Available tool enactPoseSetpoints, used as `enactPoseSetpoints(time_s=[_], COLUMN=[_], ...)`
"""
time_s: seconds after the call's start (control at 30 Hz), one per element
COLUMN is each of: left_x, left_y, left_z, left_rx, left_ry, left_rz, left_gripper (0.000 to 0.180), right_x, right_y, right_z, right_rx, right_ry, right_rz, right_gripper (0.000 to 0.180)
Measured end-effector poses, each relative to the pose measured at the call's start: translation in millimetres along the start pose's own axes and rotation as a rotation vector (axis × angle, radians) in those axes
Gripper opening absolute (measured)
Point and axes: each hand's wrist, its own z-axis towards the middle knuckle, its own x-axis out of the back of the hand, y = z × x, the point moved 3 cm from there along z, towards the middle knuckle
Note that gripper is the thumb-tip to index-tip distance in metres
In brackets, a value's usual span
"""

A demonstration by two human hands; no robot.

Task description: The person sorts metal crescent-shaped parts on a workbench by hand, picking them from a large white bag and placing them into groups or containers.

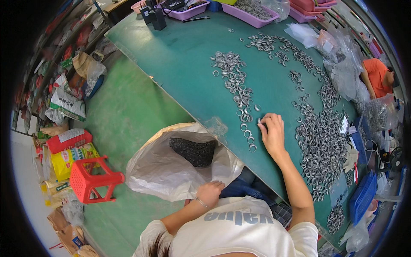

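My right hand (273, 133) is over the green table (184, 64), thumb and fingers pinched on a small grey metal ring (259, 121), mostly hidden by the fingertips. Just left of it, a loose column of similar rings (237, 85) runs from the far side toward me and thins to a single line. My left hand (209, 193) is closed on the near rim of a large white woven sack (150, 177), which gapes beside the table edge. Dark, small pieces (192, 152) lie inside the sack, too fine to make out singly.
A big heap of rings (319, 145) spreads across the table's right side. Purple trays (252, 16) stand at the far edge, a blue basket (363, 197) at the right. A red stool (92, 180) and bags (70, 141) are on the left floor. Another person (376, 77) sits far right.
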Motion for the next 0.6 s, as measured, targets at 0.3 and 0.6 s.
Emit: enactPoseSetpoints(time_s=[0.3, 0.6], left_x=[-0.2, 1.1], left_y=[-1.8, 1.0], left_z=[0.2, 0.2], left_rx=[-0.030, -0.087], left_ry=[0.030, 0.105], left_rz=[-0.019, -0.006], left_gripper=[0.035, 0.020], right_x=[-22.9, -0.4], right_y=[-16.6, -85.4], right_z=[15.3, -19.6], right_rx=[0.047, -0.049], right_ry=[-0.033, -0.150], right_rz=[-0.030, 0.540], right_gripper=[0.015, 0.013])
